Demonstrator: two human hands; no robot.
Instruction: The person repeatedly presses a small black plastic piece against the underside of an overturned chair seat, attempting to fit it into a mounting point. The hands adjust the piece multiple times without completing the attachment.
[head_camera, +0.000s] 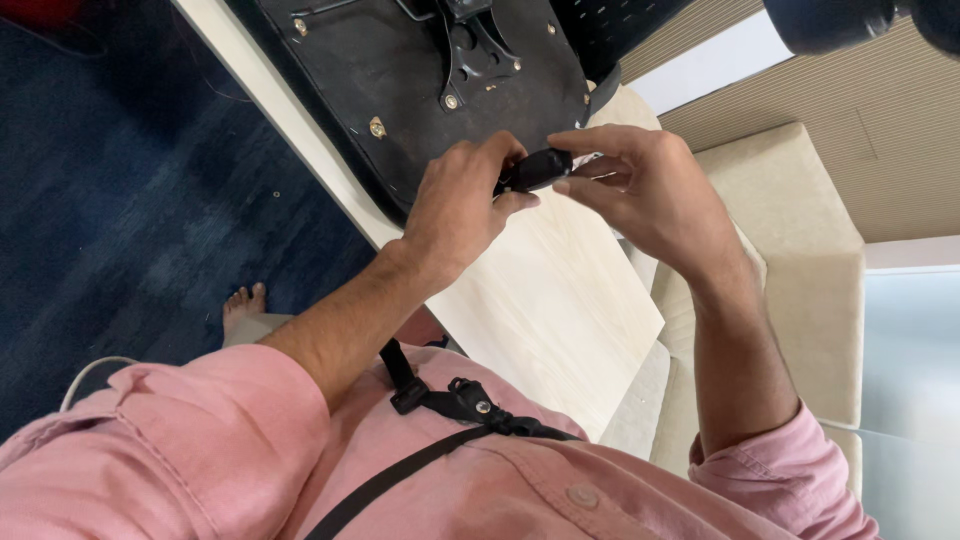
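A person in a pink shirt (500, 490) works with 2 bare hands above a pale wooden counter (560, 300), seen from a head-worn camera looking down. The left hand (462, 205) and the right hand (645, 185) meet over the counter's far end, both closed around a small black part (535, 170) held between them in the air. The left hand's fingers (500, 160) curl over the part's near end, with the thumb pressed beneath it; the right hand's fingers (590, 140) pinch its other end from above and below. What kind of part it is cannot be told, since the hands hide most of it.

Just behind the hands, a black chair seat (400, 70) lies upside down on the counter, its underside facing up, with a metal mounting bracket (480, 50) and several screws (377, 127) showing. The held part hangs just in front of the seat's near edge, apart from it.

A black strap with a buckle (460, 400) crosses the person's chest. To the left lies dark blue carpet (120, 200), where a bare foot (243, 303) shows beside the counter's edge. To the right stands a cream sofa (800, 250).
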